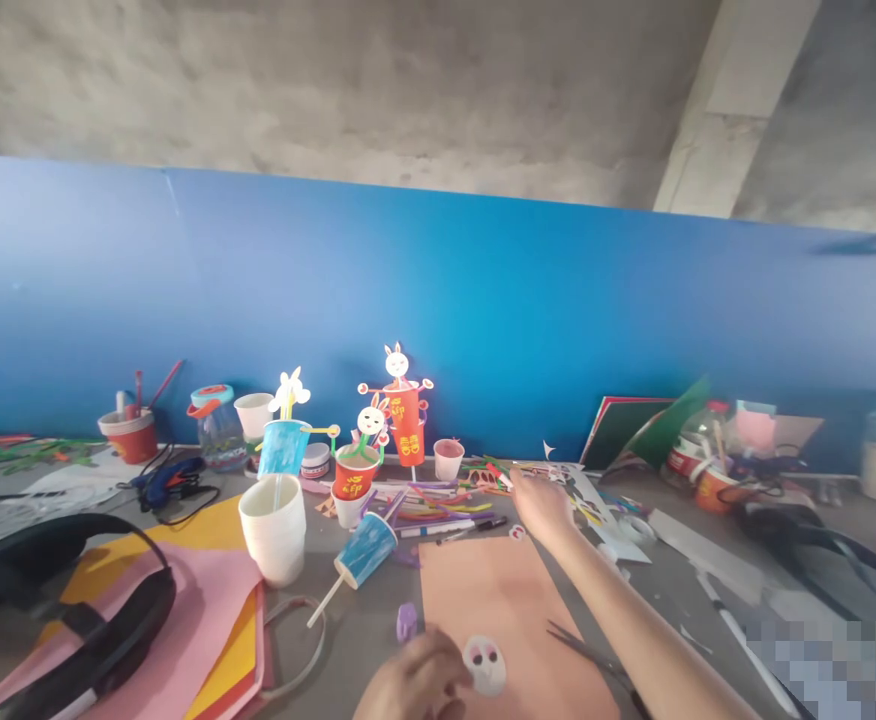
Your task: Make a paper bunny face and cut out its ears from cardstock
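Observation:
My left hand (pixel 417 678), fingers curled, is at the bottom of the head view. Its fingertips meet the edge of a white paper face (pixel 486 668) with two pink-and-black eyes, over a sheet of orange paper (pixel 483 590). Stretched forward, my right hand (pixel 543 508) has its fingers closed at the pile of craft bits; a small red and white piece (pixel 499 476) shows by the fingertips, its kind unclear. Scissors (pixel 584 645) lie partly under my right forearm. Beside my left hand is a purple clip-like piece (pixel 406 622).
A blue painted cup on a stick (pixel 367 550) lies left of the orange paper. Stacked white cups (pixel 273 530) and red rabbit-faced cup figures (pixel 406 420) stand behind. Black headphones (pixel 145 630) rest on coloured paper at left. Bottles and cups line the blue partition (pixel 498 300).

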Action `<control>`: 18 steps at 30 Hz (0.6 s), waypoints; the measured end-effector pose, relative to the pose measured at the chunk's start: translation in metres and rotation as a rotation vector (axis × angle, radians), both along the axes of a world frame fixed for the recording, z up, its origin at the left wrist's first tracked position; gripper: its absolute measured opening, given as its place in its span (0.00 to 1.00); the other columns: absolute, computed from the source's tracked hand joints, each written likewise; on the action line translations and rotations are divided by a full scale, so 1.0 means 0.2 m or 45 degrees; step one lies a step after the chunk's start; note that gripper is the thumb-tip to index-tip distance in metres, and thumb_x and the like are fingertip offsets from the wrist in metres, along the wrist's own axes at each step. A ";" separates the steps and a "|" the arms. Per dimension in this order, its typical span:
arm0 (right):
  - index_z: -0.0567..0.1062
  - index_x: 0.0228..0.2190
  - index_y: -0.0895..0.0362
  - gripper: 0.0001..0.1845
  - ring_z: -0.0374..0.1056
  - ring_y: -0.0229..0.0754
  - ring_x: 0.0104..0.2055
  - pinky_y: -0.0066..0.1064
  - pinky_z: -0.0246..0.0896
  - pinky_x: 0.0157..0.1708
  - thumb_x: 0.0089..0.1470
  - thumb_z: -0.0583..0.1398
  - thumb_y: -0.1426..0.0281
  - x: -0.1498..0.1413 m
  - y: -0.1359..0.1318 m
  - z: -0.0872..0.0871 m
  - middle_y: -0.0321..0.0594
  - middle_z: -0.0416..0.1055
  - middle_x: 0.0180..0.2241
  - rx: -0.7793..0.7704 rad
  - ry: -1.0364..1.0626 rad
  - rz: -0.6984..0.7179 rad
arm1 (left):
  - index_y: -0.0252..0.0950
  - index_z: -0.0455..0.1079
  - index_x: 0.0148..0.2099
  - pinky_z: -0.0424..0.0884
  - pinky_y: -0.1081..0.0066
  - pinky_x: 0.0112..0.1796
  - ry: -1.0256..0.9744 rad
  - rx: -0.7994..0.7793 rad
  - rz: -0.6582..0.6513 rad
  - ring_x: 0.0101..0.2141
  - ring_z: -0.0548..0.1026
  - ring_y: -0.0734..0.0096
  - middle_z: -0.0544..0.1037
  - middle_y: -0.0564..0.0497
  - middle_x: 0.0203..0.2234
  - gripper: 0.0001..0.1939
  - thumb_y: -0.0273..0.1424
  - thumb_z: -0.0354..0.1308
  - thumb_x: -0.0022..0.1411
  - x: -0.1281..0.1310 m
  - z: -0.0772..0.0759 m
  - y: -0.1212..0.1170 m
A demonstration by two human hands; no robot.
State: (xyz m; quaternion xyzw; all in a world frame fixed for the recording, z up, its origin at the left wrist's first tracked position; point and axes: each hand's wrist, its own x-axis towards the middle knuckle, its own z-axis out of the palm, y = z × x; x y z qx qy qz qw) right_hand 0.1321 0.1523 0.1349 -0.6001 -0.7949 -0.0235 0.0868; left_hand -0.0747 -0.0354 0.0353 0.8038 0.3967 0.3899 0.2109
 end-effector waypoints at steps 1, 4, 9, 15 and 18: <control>0.76 0.44 0.61 0.13 0.75 0.46 0.40 0.34 0.64 0.40 0.66 0.52 0.75 0.01 -0.07 0.02 0.48 0.79 0.35 -0.008 0.050 0.075 | 0.40 0.68 0.54 0.74 0.72 0.37 -0.036 0.074 0.071 0.33 0.77 0.68 0.76 0.42 0.44 0.14 0.26 0.53 0.66 0.00 0.01 -0.01; 0.78 0.36 0.52 0.12 0.74 0.40 0.34 0.26 0.61 0.33 0.65 0.54 0.68 0.06 -0.32 0.04 0.34 0.78 0.31 -0.206 0.432 0.530 | 0.40 0.53 0.66 0.75 0.70 0.39 -0.095 0.152 0.291 0.37 0.77 0.67 0.68 0.37 0.57 0.29 0.24 0.53 0.65 0.00 0.05 -0.02; 0.81 0.28 0.54 0.06 0.70 0.40 0.28 0.26 0.60 0.28 0.54 0.64 0.67 0.10 -0.64 -0.13 0.34 0.78 0.26 -0.682 1.064 0.635 | 0.39 0.69 0.45 0.71 0.73 0.36 0.097 0.030 0.213 0.33 0.76 0.67 0.77 0.47 0.37 0.08 0.28 0.50 0.70 0.05 0.09 -0.04; 0.73 0.30 0.57 0.21 0.56 0.32 0.18 0.24 0.51 0.19 0.53 0.63 0.50 -0.01 -0.71 -0.27 0.29 0.66 0.19 -0.936 1.679 0.489 | 0.39 0.65 0.37 0.63 0.73 0.31 0.093 -0.160 0.218 0.29 0.72 0.68 0.74 0.49 0.31 0.17 0.38 0.41 0.75 0.07 0.10 -0.07; 0.66 0.24 0.55 0.21 0.52 0.31 0.18 0.24 0.44 0.20 0.58 0.61 0.53 -0.09 -0.76 -0.29 0.25 0.58 0.15 -0.902 1.621 0.600 | 0.39 0.64 0.36 0.63 0.72 0.33 -0.021 -0.288 0.104 0.30 0.71 0.67 0.73 0.48 0.30 0.21 0.47 0.40 0.74 0.08 0.14 -0.08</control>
